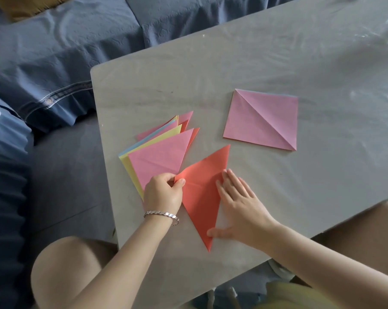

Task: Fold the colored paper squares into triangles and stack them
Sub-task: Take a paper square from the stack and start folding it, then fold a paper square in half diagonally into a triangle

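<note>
Orange triangle [202,197] lies flat on the bench [300,63], between both hands. Left hand [164,192] pinches its left corner between thumb and curled fingers, likely ready to lift or slide it. Right hand [237,204] is spread flat with fingers straight, pressing the long edge, probably to set the crease and stop the sheet shifting. Stack of folded triangles [159,157] fans out just beyond the left hand, partly under it, so the transfer is short. Pink square [260,121], creased diagonally, waits apart, beyond the right fingertips.
</note>
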Tool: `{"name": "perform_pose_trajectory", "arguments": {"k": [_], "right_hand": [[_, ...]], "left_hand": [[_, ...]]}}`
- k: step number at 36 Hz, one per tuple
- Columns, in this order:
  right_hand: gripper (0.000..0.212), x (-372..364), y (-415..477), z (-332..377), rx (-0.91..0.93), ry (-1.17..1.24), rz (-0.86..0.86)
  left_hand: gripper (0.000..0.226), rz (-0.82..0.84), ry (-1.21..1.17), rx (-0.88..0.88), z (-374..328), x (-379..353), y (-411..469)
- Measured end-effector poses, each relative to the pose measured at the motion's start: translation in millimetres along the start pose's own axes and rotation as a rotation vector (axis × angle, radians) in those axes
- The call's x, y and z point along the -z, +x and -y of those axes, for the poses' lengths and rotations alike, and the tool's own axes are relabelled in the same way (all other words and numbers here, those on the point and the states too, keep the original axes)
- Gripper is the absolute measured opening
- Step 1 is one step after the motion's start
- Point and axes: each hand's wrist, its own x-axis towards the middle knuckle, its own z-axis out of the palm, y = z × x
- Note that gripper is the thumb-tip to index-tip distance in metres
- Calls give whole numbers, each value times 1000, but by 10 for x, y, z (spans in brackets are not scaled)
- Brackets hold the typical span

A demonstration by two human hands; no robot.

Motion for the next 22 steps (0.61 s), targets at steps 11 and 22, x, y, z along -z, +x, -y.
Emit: {"name": "perform_pose_trajectory", "arguments": {"k": [11,22], "right_hand": [[128,-25,-93,147,55,66,54],[74,497,530,-1118,-378,182,-300]], "left_hand": [[12,-10,-14,8,4,-14,-8],[15,2,-13,22,16,-11,-11]]}}
